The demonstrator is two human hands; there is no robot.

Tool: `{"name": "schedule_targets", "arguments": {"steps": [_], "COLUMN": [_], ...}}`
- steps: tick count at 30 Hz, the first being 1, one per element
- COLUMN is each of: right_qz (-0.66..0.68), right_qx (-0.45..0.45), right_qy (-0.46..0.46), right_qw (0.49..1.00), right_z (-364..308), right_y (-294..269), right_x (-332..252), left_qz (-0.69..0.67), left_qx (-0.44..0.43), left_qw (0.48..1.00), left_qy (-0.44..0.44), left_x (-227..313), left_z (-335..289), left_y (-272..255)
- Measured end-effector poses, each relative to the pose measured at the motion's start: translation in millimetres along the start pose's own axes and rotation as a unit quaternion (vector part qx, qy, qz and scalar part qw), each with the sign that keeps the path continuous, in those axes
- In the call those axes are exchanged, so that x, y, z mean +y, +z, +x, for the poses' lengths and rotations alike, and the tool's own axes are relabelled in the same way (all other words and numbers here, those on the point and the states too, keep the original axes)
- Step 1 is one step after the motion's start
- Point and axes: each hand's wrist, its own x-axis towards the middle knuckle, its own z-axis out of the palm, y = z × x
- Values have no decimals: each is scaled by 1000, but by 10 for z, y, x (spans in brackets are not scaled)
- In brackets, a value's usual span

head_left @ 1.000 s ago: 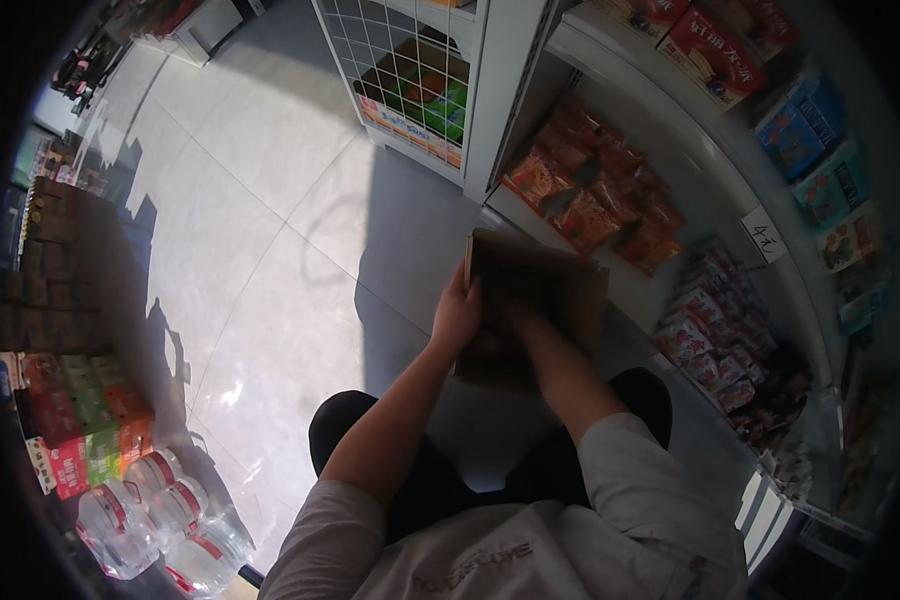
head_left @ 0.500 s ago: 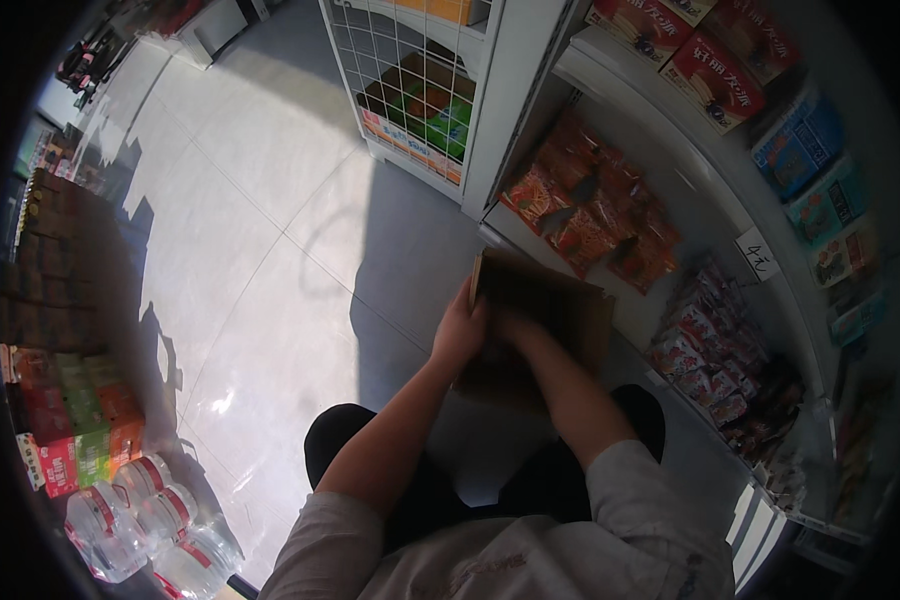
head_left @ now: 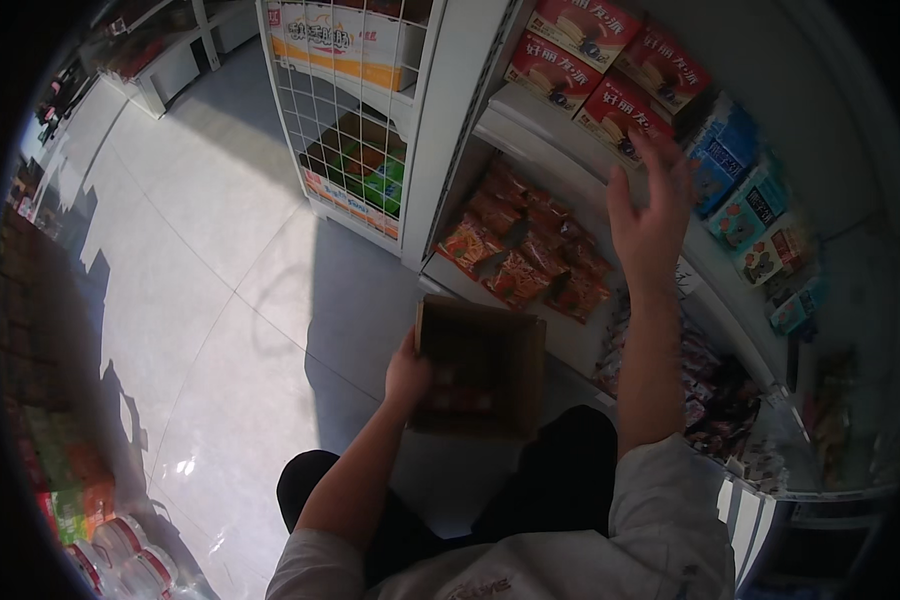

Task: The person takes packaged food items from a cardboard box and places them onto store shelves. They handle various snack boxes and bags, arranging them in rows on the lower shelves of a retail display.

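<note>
A brown cardboard box (head_left: 530, 378) is tilted open toward me above my knees. My left hand (head_left: 408, 374) is closed on its left edge, thumb side at the rim. The inside is dark, with some small pale and reddish shapes low in it that I cannot make out. Up at the right, my right hand (head_left: 652, 205) holds nothing, its fingers spread. It is in front of the red snack cartons (head_left: 620, 112) on the upper shelf, beside blue snack bags (head_left: 720, 150); whether the fingertips touch a carton I cannot tell.
Orange snack packets (head_left: 525, 240) and small purple-and-white packets (head_left: 670, 370) lie on the lower shelf. A white wire-mesh rack (head_left: 350, 110) with cartons stands beyond the box. Wrapped bottles (head_left: 130, 560) and colourful cartons (head_left: 80, 500) are at the lower left, on the tiled floor (head_left: 210, 300).
My right hand has come out of the box and risen to the upper shelf, fingers opening. My left hand keeps hold of the box. The view has shifted to the right.
</note>
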Motion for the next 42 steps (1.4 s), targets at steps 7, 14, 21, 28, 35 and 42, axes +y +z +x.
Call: {"name": "schedule_targets", "arguments": {"steps": [7, 14, 21, 28, 35, 42], "right_qz": [-185, -23, 22, 268, 388, 334], "right_qx": [-17, -7, -3, 97, -108, -559], "right_qy": [61, 119, 111, 305, 179, 236], "right_qw": [981, 993, 994, 909, 897, 722], "right_z": [86, 64, 95, 48, -564, -1516], "right_y": [146, 161, 148, -23, -372, 24], "right_x": [553, 524, 689, 443, -5, -468], "left_qz": [-22, -14, -33, -45, -68, -40], "left_qx": [8, 0, -5, -12, -12, -22], "left_qw": [999, 1000, 999, 999, 997, 999], "left_qy": [22, 11, 35, 27, 28, -15], "left_x": [39, -86, -193, -40, -75, 18], "left_z": [-9, 26, 55, -32, -10, -3], "left_y": [-28, -9, 20, -33, -63, -112]}}
